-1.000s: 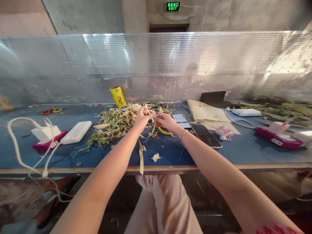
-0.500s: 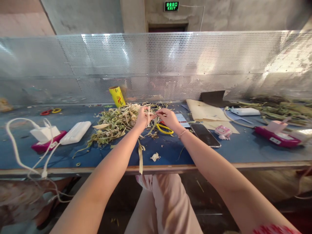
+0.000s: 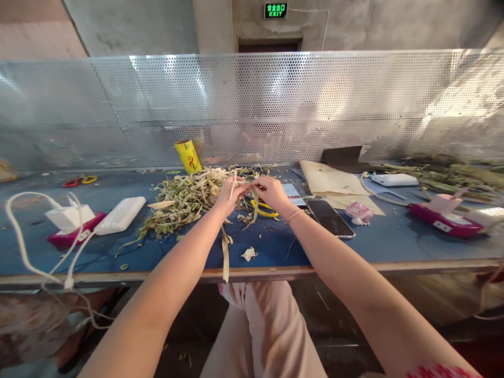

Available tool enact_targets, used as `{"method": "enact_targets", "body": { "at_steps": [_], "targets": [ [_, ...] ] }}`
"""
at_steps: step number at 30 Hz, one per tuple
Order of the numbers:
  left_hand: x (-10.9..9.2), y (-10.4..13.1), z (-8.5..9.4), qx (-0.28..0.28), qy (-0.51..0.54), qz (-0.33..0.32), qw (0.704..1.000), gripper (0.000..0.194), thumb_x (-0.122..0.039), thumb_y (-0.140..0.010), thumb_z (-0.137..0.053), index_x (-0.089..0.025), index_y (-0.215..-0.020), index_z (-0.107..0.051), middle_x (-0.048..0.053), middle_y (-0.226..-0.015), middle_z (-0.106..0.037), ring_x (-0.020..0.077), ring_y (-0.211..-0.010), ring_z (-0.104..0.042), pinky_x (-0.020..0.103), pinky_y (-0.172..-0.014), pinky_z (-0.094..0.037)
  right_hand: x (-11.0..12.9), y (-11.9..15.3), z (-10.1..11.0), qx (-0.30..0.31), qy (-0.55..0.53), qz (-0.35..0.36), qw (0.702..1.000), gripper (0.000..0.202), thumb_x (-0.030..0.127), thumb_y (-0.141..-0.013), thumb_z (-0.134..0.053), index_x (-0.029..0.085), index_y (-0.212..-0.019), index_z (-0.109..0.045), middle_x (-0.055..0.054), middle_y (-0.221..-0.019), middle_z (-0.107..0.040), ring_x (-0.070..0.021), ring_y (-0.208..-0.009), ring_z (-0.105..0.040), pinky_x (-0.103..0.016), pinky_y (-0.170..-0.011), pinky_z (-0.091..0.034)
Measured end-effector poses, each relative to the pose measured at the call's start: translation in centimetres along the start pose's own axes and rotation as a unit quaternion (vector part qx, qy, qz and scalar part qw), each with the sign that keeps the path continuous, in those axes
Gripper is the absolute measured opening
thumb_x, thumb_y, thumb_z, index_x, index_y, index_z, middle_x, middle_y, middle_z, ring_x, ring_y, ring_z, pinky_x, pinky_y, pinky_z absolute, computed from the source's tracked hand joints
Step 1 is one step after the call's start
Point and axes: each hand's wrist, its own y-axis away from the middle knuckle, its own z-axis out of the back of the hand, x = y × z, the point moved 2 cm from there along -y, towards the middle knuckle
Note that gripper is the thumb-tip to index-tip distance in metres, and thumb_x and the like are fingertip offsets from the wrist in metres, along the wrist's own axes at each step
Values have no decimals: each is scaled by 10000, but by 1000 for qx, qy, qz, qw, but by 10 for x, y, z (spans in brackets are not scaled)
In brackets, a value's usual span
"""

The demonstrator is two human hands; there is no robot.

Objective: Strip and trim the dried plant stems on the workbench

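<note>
Pale strip [image 3: 233, 185] is pinched in left hand [image 3: 226, 195]; greenish strip [image 3: 256, 203], hanging down, is pinched by right hand [image 3: 272, 191]. Hands almost met; whether strips are joined can't be told. Both are held above blue table [image 3: 273, 257], just right of plant pile [image 3: 179, 198]. Step judged as piece being picked apart; firm pinch, gentle pull seem called for next

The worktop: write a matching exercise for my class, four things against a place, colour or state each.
1. Left hand
2. Yellow tube
3. Phone
4. Exit sign

A. Beside the pink toy
B. Lit green
C. Holding a pale strip
D. Behind the plant heap

Pairs: 1-C, 2-D, 3-A, 4-B
</note>
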Motion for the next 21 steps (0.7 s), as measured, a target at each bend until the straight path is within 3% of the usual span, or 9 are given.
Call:
{"method": "enact_targets", "body": {
  "at_steps": [8, 15, 21],
  "targets": [
    [-2, 3, 0, 7, -5, 17, 1000, 353, -171, -534, -699, -166, -768, -435, -50, -528, -523, 110, -500, -567, 182, -418, -208, -6, 0, -1, 21, -7, 30, 999, 131, 126, -731, -502, 167, -703, -623, -44, -723, -635, -130, -685, -560, -249, -642, -442],
    [-2, 2, -1, -9, 25, 73, 997, 294, -52, -523, -619, -158, -731, -440, -45, -489, -523, 118, -494, -584, 176, -405, -180, -7, 1, 0, 25, -8, 55, 998, 154, 137, -751, -482, 178, -713, -625, -49, -739, -641, -136, -714, -573, -260, -663, -452],
    [-2, 2, -1, -5, 41, 87, 995, 311, -25, -506, -630, -153, -715, -438, -48, -471, -519, 105, -476, -579, 160, -389, -185, -9, 2, -3, 23, -5, 46, 999, 132, 145, -751, -489, 174, -720, -614, -53, -739, -634, -137, -711, -569, -253, -650, -450]
  ]
}}
